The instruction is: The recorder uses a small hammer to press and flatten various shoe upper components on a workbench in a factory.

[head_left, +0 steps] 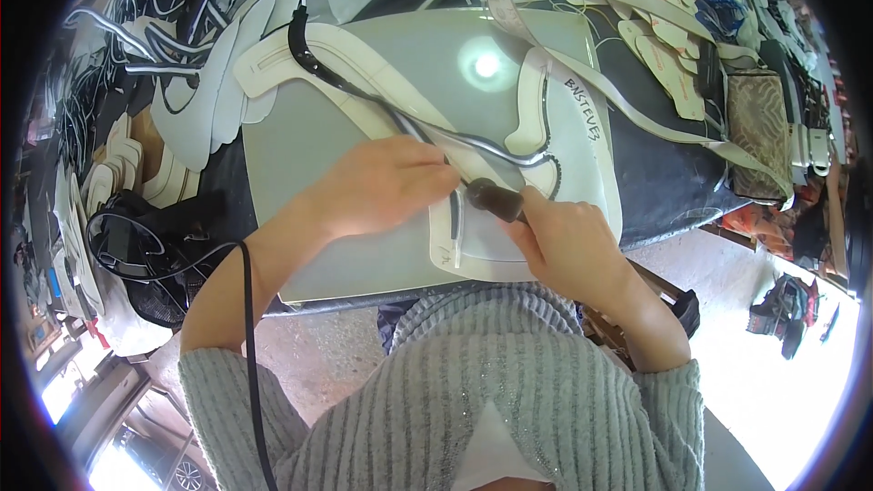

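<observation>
White pattern pieces (382,95) lie flat on a smooth, shiny grey cutting board (300,155) on the dark table (664,182). All around are heaps of more cut shapes (195,100), white and black, and tan shoe-sole shapes (668,55) at the far right. A woven brown pouch (757,132) sits near the table's right edge. A long pale strap (627,100) loops across the board's corner. The left hand (377,186) presses its fingers down flat on a white piece, holding nothing. The right hand (568,241) is closed tight around a dark knife handle (496,200), with its tip on the piece. A thin black strip (314,64) curves along the white piece. The grey knit sweater (473,382) hides the near table edge.
</observation>
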